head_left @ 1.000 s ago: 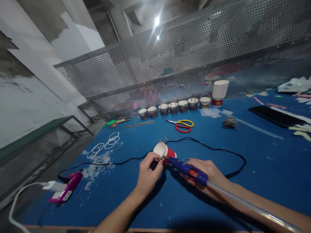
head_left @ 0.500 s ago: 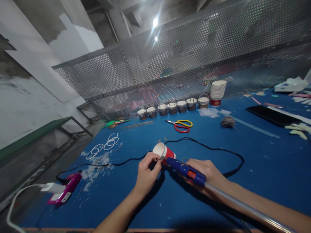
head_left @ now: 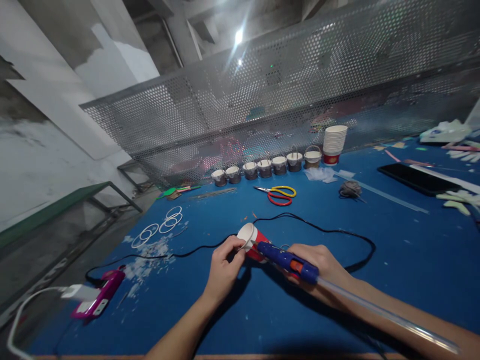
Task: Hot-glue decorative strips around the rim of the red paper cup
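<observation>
A red and white paper cup (head_left: 258,242) lies tilted above the blue table, its white mouth facing up and left. My left hand (head_left: 226,265) pinches the cup's rim, where a thin grey cord runs, between thumb and fingers. My right hand (head_left: 318,265) is closed round a blue glue gun (head_left: 279,256), with a long clear glue stick (head_left: 378,310) coming out of its back end. The gun's tip is at the cup's side, close below the rim. Some of the right fingers are hidden behind the gun.
Beyond the hands lie red and yellow scissors (head_left: 280,195), a ball of grey yarn (head_left: 350,189), several wrapped cups (head_left: 264,169) and a cup stack (head_left: 333,145). A black cable (head_left: 202,247) crosses the table (head_left: 210,325) to a pink power strip (head_left: 103,295). White rings (head_left: 170,220) are at left.
The cup has tilted slightly, its base swinging down and toward me. Both hands still hold the same things, and the gun tip stays near the rim.
</observation>
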`<action>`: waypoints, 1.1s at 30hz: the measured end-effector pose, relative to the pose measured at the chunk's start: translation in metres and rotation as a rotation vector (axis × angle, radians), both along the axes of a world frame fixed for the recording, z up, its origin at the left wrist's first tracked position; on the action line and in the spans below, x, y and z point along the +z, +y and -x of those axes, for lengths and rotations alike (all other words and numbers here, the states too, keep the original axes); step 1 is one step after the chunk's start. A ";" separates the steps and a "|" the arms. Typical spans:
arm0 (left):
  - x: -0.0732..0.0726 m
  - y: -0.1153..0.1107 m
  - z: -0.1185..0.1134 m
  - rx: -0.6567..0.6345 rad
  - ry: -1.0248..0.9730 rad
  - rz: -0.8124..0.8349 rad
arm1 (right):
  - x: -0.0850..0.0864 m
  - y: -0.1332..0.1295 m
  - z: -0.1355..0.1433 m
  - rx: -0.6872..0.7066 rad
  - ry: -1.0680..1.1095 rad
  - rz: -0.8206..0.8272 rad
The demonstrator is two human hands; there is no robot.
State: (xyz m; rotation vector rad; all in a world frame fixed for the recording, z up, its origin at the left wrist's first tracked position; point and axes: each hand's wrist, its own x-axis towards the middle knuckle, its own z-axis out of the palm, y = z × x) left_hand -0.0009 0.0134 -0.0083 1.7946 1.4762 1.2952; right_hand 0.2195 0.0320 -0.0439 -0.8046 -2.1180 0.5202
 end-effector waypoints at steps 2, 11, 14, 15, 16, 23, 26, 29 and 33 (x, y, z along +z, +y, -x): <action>0.001 0.000 0.000 -0.006 -0.020 0.009 | 0.003 0.001 -0.002 -0.005 -0.002 -0.001; -0.001 0.000 0.002 -0.017 -0.041 0.027 | 0.009 -0.002 -0.005 0.028 -0.042 0.042; 0.000 -0.001 0.003 -0.028 -0.048 0.030 | 0.011 -0.001 -0.005 0.031 -0.036 0.034; 0.000 -0.001 0.003 -0.032 -0.052 0.033 | 0.012 0.000 -0.005 0.011 -0.023 0.033; 0.000 -0.001 0.004 -0.035 -0.057 0.036 | 0.013 0.001 -0.005 -0.011 -0.009 0.036; -0.003 0.000 0.007 -0.055 -0.108 0.054 | 0.020 0.001 -0.005 -0.037 0.034 0.075; -0.006 0.001 0.009 -0.068 -0.129 0.068 | 0.020 0.001 -0.005 -0.020 0.034 0.089; -0.010 0.003 0.012 -0.085 -0.160 0.072 | 0.020 0.003 -0.005 -0.050 0.046 0.128; -0.012 0.004 0.014 -0.087 -0.194 0.072 | 0.022 0.002 -0.006 -0.056 0.052 0.156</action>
